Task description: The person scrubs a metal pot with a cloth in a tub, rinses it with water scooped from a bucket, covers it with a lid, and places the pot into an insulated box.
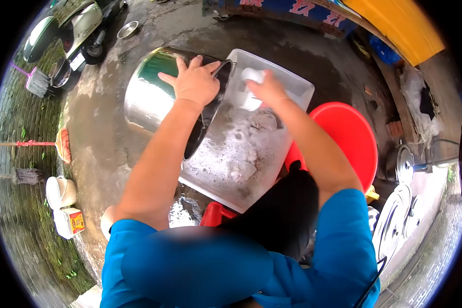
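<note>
A large shiny metal pot (150, 97) lies tilted on its side, its dark mouth over a translucent plastic tub (292, 84). My left hand (196, 82) rests on the pot's outer wall near the rim, fingers spread. Over the far part of the tub, my right hand (268, 88) is closed on a white object (251, 100); motion blur hides its exact kind. Below it, greyish foamy water (231, 154) fills the tub, with a wet greyish lump (264, 121) at the surface.
Right of the tub stands a red basin (351, 138); a smaller red plastic item (211, 213) is near my legs. White buckets (61, 192), a broom (63, 145) and a scooter (82, 31) line the left. Metal lids (392, 226) lean at right; a metal bowl (128, 30) lies behind.
</note>
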### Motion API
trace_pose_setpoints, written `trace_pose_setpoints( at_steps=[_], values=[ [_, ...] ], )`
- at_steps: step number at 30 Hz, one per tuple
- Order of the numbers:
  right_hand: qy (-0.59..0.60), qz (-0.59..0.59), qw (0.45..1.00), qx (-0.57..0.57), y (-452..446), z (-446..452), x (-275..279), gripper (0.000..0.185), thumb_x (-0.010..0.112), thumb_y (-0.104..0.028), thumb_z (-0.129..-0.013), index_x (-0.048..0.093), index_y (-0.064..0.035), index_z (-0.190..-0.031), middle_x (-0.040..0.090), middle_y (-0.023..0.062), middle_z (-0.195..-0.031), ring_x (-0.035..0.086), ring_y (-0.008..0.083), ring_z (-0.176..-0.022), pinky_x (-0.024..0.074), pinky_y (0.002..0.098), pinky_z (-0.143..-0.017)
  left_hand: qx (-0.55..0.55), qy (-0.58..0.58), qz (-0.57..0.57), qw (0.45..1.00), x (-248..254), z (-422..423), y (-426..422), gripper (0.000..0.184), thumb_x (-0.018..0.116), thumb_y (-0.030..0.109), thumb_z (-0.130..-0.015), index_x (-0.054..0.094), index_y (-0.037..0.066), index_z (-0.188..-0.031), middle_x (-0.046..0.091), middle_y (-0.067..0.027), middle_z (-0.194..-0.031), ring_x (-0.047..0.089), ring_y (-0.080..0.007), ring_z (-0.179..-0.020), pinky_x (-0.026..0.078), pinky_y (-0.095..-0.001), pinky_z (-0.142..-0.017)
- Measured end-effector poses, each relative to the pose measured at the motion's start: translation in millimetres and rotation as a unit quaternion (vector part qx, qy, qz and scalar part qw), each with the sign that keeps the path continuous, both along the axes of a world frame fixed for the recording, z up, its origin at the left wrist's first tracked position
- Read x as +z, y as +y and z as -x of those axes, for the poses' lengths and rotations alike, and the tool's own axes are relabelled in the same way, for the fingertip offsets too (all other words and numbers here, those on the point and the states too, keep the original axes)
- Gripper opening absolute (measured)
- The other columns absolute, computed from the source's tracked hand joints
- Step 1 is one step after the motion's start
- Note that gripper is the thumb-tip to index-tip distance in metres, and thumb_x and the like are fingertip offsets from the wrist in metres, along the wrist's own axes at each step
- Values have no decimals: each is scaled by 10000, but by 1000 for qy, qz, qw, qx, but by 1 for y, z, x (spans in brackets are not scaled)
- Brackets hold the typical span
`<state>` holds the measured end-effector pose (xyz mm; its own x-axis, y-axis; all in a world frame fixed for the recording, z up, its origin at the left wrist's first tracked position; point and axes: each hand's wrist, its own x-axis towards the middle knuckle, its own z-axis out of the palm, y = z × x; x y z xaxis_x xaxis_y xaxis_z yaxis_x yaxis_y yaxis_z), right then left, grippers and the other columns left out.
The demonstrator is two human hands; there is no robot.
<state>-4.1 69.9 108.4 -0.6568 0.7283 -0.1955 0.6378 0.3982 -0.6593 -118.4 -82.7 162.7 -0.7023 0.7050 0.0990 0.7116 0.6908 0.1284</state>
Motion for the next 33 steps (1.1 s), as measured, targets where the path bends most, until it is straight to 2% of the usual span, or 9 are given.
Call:
trace_pose_setpoints(
  at_steps=[3, 6, 10, 14, 20, 23, 26, 28, 33],
  values=[
    [-30, -170, 983, -56, 47, -88, 23, 640, 593, -410, -794, 405, 0, -1248, 610, 256, -1031, 588, 384, -993, 444, 426, -890, 12, 4, -1, 1000, 2, 1, 6, 452, 480, 253, -817, 519, 373, -1251, 344, 12, -1426, 176, -317, -1355, 47, -752, -973],
    [70, -180, 977, -91, 87, -203, 24, 472, 496, -275, -857, 414, -55, -1266, 598, 228, -1079, 574, 345, -1037, 459, 393, -858, 13, 8, 23, 1000, 3, -1, 17, 469, 469, 250, -812, 506, 377, -1262, 357, 4, -1421, 179, -320, -1355, 44, -756, -964],
    [138, 187, 936, -263, 105, -296, -31, 565, 504, -132, -812, 310, -83, -1341, 488, 142, -1218, 524, 277, -1073, 516, 448, -789, 20, 26, 48, 998, 1, -14, 35, 461, 477, 272, -805, 516, 373, -1254, 340, 6, -1436, 194, -320, -1360, 44, -747, -967],
    [54, 311, 883, -347, 129, -324, -139, 615, 468, -81, -814, 220, -85, -1377, 395, 187, -1301, 485, 383, -1120, 482, 608, -783, 21, 57, 80, 995, -5, -25, 47, 444, 498, 280, -814, 521, 377, -1246, 350, 23, -1429, 201, -302, -1363, 69, -749, -962],
    [-13, 303, 874, -380, 122, -314, -220, 709, 505, -93, -808, 152, -170, -1418, 337, 215, -1373, 415, 399, -1205, 417, 614, -896, 18, 78, 100, 992, -11, -18, 52, 450, 511, 290, -815, 510, 372, -1257, 372, 38, -1411, 241, -314, -1348, 97, -749, -953],
    [-258, 146, 923, -246, 122, -313, -272, 790, 644, -247, -770, 203, -185, -1423, 439, 200, -1325, 478, 303, -1180, 433, 359, -950, 20, 67, 91, 993, -12, -2, 45, 464, 517, 292, -807, 506, 372, -1264, 394, 50, -1395, 238, -316, -1350, 99, -734, -954],
    [-169, 352, 905, -170, 148, -319, -318, 665, 679, -283, -743, 406, -161, -1338, 517, 164, -1263, 497, 282, -1162, 441, 385, -907, -32, 24, -10, 999, -30, 42, 25, 427, 541, 246, -808, 560, 313, -1229, 447, 2, -1351, 344, -271, -1287, 170, -654, -992],
    [-187, 354, 909, -112, 136, -314, -310, 597, 673, -289, -746, 455, -152, -1285, 539, 154, -1232, 515, 273, -1131, 446, 378, -890, -68, 13, -23, 997, -24, 48, 19, 424, 539, 173, -815, 565, 216, -1236, 478, -83, -1305, 412, -263, -1224, 296, -387, -1026],
    [-246, 321, 905, 127, 116, -293, -236, 369, 651, -314, -759, 647, -118, -1071, 625, 112, -1109, 587, 237, -1008, 467, 349, -824, -75, 13, -44, 996, -21, 44, 13, 433, 533, 141, -814, 551, 156, -1247, 470, -121, -1307, 418, -271, -1217, 308, -360, -1024]
  ],
)
